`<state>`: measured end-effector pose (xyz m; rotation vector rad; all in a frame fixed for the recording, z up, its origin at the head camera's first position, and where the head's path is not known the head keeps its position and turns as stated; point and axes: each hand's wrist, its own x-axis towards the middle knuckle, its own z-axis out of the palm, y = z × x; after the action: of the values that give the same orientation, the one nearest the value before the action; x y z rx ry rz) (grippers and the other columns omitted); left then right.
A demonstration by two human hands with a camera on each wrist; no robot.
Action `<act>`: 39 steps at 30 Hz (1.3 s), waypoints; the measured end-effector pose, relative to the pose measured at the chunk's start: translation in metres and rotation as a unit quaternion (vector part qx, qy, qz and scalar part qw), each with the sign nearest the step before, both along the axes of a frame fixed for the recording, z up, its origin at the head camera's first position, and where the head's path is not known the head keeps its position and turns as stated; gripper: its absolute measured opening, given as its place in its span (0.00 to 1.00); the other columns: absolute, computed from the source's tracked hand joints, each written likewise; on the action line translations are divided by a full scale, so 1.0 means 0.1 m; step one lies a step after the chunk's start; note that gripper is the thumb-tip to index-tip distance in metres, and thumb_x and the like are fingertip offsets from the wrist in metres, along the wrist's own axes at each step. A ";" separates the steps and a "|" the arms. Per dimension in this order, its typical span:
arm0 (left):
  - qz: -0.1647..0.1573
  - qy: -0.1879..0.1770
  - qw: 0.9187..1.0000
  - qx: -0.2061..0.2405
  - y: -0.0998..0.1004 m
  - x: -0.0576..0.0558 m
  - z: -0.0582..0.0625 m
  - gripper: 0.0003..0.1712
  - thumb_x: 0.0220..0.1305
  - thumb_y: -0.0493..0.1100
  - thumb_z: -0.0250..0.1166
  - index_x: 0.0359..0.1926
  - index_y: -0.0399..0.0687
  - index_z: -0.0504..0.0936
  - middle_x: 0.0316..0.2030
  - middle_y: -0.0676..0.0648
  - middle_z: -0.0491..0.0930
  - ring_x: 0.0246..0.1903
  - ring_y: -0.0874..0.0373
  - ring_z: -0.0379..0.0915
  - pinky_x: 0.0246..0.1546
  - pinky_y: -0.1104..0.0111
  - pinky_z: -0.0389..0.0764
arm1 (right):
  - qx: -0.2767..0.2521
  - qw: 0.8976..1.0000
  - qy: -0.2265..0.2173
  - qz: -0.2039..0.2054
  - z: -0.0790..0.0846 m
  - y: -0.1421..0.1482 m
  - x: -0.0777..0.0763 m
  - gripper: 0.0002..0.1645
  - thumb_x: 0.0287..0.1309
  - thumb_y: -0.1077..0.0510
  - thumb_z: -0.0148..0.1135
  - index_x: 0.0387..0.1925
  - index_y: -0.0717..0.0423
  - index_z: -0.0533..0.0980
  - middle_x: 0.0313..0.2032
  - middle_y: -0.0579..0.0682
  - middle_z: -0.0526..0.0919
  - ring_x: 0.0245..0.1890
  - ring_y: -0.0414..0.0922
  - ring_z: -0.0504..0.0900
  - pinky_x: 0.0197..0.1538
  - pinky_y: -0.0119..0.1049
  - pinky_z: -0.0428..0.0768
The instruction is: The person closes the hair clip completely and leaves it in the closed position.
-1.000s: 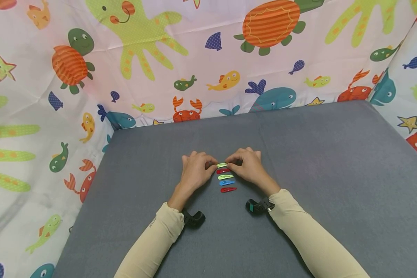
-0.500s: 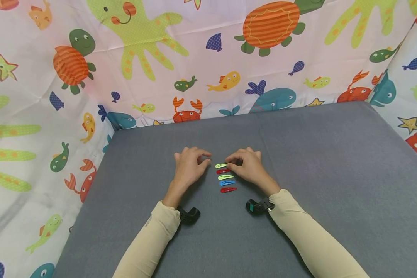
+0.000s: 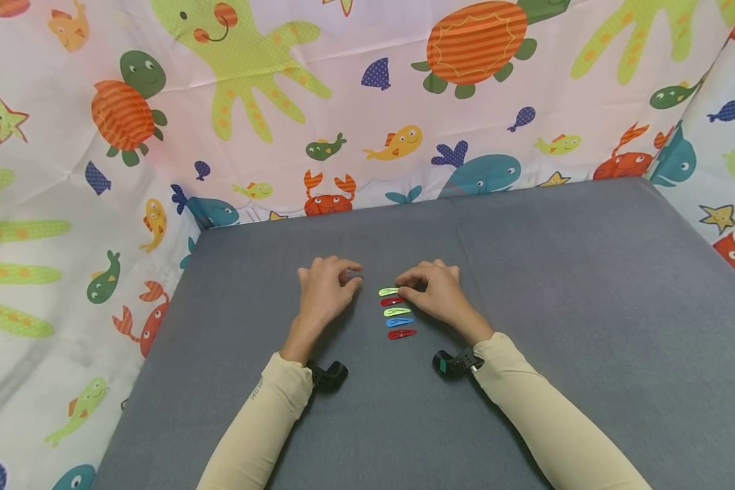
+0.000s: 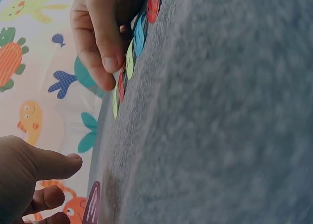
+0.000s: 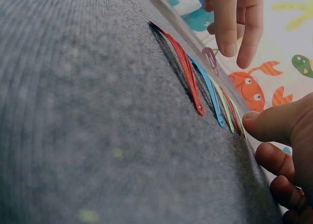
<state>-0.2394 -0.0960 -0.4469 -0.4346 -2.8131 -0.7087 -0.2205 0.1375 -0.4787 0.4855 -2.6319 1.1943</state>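
Several snap hair clips lie in a column on the grey table. The farthest is a light green hair clip (image 3: 388, 291), its right end between the thumb and index finger of my right hand (image 3: 435, 289). Below it come a red clip (image 3: 393, 301), a second light green clip (image 3: 397, 312), a blue clip (image 3: 399, 322) and another red clip (image 3: 401, 334). My left hand (image 3: 324, 289) hovers left of the column, thumb and index finger apart. By its fingertips lies a mauve hair clip (image 4: 92, 204), seen also in the right wrist view and mostly covered in the head view.
Grey cloth covers the table (image 3: 557, 306). A curtain (image 3: 367, 88) printed with sea animals hangs along its back and sides. A black wrist strap (image 3: 329, 376) sits on the left wrist and another black strap (image 3: 456, 363) on the right.
My left hand has let go of the far light green clip and moved left, opening thumb and index finger. My right hand has stayed at that clip's right end.
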 end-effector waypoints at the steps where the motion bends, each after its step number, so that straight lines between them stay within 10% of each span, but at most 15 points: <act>1: 0.001 0.002 1.000 0.000 -0.01 0.00 0.00 0.11 0.64 0.47 0.72 0.47 0.57 0.91 0.29 0.51 0.80 0.35 0.54 0.67 0.41 0.54 0.54 | 0.000 1.000 0.001 -0.001 0.00 0.00 0.00 0.08 0.55 0.57 0.76 0.38 0.48 0.89 0.31 0.46 0.86 0.36 0.44 0.73 0.47 0.47 0.54; 39: 0.029 -0.005 0.999 -0.015 -0.14 -0.07 0.01 0.16 0.61 0.38 0.69 0.49 0.53 0.90 0.28 0.50 0.80 0.34 0.51 0.69 0.40 0.53 0.56 | 0.001 1.000 -0.025 0.004 0.08 -0.01 -0.01 0.10 0.55 0.54 0.76 0.41 0.48 0.89 0.35 0.47 0.87 0.38 0.47 0.76 0.48 0.50 0.56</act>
<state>-0.2461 -0.1099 -0.4456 -0.3544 -2.8369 -0.6603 -0.2210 0.1369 -0.4709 0.4735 -2.6748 1.2215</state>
